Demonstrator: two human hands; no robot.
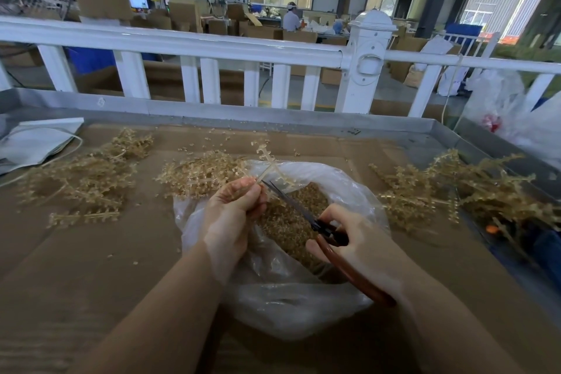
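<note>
Cardboard-lined bench [91,267] w/ white rail [182,42] at 12. L hand [233,209], palm up and fingers curled, pinches a tan sprue [268,161] by its stem; the sprue sticks up toward 12. R hand [355,240], at 4, grips red-handled scissors [291,200], blades slightly parted, tips at the stem just beside the L fingertips. Both hands hover over a clear bag [303,313] at centre, mouth open, w/ a heap of small tan bits [291,222] inside. Sprue piles [82,179] lie at 9, 11 and 3; loose bits are scattered on the cardboard.
</note>
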